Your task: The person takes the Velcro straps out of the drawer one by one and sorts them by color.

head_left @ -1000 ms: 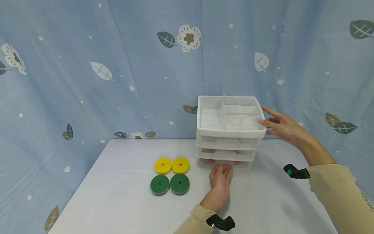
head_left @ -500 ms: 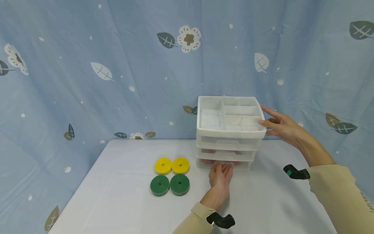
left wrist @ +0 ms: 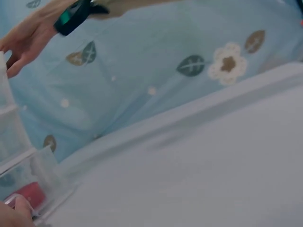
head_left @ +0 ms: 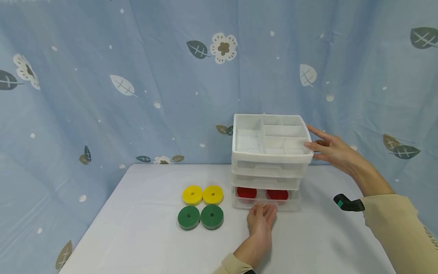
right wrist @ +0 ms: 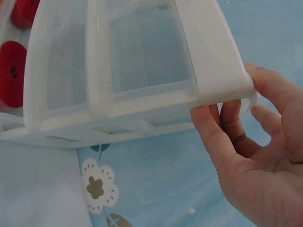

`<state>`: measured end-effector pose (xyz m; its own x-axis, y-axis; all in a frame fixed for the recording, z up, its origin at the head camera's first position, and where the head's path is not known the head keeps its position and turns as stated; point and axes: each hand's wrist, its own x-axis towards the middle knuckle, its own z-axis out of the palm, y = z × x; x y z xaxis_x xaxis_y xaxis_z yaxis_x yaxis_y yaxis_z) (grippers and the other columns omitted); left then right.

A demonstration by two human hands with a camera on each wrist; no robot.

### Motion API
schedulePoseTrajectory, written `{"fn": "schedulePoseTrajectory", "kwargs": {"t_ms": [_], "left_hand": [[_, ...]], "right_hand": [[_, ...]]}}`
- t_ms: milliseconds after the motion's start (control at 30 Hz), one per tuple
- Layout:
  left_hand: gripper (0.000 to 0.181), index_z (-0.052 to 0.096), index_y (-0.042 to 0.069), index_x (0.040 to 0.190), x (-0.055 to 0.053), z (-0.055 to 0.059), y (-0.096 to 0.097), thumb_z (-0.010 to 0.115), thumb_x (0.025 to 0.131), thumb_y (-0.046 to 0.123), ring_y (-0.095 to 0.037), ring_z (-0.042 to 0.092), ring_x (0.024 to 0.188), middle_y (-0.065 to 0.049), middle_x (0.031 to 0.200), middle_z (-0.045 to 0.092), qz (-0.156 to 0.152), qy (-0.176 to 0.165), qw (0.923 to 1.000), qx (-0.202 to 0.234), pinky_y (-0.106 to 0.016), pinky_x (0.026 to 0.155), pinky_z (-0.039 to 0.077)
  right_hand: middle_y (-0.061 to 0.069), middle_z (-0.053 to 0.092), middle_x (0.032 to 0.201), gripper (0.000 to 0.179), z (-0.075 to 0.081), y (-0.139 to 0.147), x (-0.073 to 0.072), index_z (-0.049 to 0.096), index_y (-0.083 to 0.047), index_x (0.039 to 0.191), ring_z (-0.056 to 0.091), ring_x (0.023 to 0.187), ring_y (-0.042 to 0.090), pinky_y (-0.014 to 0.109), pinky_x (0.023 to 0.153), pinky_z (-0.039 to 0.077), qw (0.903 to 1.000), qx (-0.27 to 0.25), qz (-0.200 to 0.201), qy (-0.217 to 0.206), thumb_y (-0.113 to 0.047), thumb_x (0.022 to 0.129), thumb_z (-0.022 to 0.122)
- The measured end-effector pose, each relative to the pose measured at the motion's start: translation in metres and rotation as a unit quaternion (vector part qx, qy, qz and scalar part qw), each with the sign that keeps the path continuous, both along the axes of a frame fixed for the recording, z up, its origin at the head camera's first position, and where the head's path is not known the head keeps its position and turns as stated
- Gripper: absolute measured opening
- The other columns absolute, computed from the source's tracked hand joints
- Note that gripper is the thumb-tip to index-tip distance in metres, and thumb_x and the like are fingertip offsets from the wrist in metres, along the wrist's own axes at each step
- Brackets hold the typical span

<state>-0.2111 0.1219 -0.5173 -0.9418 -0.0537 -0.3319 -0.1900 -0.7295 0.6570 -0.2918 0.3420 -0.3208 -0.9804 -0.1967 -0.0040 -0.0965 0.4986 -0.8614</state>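
A white plastic drawer unit [head_left: 270,157] with a divided top tray stands at the back of the table. Its bottom drawer [head_left: 241,204], see-through, is partly pulled out, with two red rolls [head_left: 246,192] showing inside. My left hand [head_left: 259,230] holds the front of that drawer at its middle, fingers curled at the handle. In the left wrist view, the thumb lies over the drawer's front edge, near a red roll [left wrist: 31,195]. High on the unit's right side, my right hand [head_left: 332,151] grips the tray's corner, thumb on the rim and fingers spread along the side [right wrist: 213,137].
Left of the unit, two yellow rolls [head_left: 213,195] lie in a row behind two green rolls [head_left: 212,217] on the white table [head_left: 147,228]. A blue patterned curtain [head_left: 164,95] hangs right behind the table's back edge.
The bottom drawer has slid out toward me with my left hand on it, bringing the red rolls into fuller view. My right hand has kept its place on the unit's corner.
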Motion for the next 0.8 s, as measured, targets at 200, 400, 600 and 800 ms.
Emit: {"fn": "schedulePoseTrajectory", "kwargs": {"t_ms": [200,400,600,800], "left_hand": [[0.031,0.039,-0.005,0.124,0.027,0.001,-0.001,0.045,0.105,0.018,-0.025,0.069,0.105,-0.020,0.111,0.061,-0.023,-0.018,0.9995,-0.006,-0.037,0.094,0.057],[0.031,0.039,-0.005,0.124,0.046,-0.001,-0.001,0.045,0.105,0.020,-0.022,0.070,0.102,-0.018,0.110,0.062,-0.032,-0.029,0.9989,-0.020,-0.035,0.092,0.058],[0.030,0.039,-0.004,0.121,0.058,-0.006,-0.001,0.046,0.105,0.020,-0.023,0.071,0.101,-0.018,0.108,0.063,-0.031,-0.028,0.9989,-0.020,-0.035,0.092,0.058],[0.024,0.040,-0.005,0.117,0.063,-0.010,-0.002,0.045,0.103,0.014,-0.023,0.071,0.097,-0.017,0.103,0.064,-0.021,-0.019,0.9994,-0.019,-0.035,0.091,0.059]], "right_hand": [[0.014,0.048,0.135,0.078,0.000,0.001,0.000,0.008,-0.043,0.156,0.060,0.106,0.002,0.039,0.100,0.054,1.0000,0.007,-0.001,0.005,-0.040,0.097,0.059],[0.015,0.048,0.134,0.079,-0.001,0.000,0.000,0.009,-0.043,0.156,0.061,0.108,0.010,0.043,0.101,0.053,1.0000,0.000,-0.004,0.006,-0.039,0.097,0.061],[0.011,0.051,0.129,0.078,-0.001,0.001,0.000,0.009,-0.040,0.156,0.062,0.105,0.008,0.039,0.098,0.054,0.9999,-0.003,0.002,0.014,-0.037,0.098,0.060],[0.009,0.051,0.126,0.078,-0.003,0.002,0.001,0.010,-0.039,0.157,0.063,0.104,0.008,0.038,0.097,0.055,0.9998,-0.008,0.007,0.017,-0.038,0.097,0.060]]}}
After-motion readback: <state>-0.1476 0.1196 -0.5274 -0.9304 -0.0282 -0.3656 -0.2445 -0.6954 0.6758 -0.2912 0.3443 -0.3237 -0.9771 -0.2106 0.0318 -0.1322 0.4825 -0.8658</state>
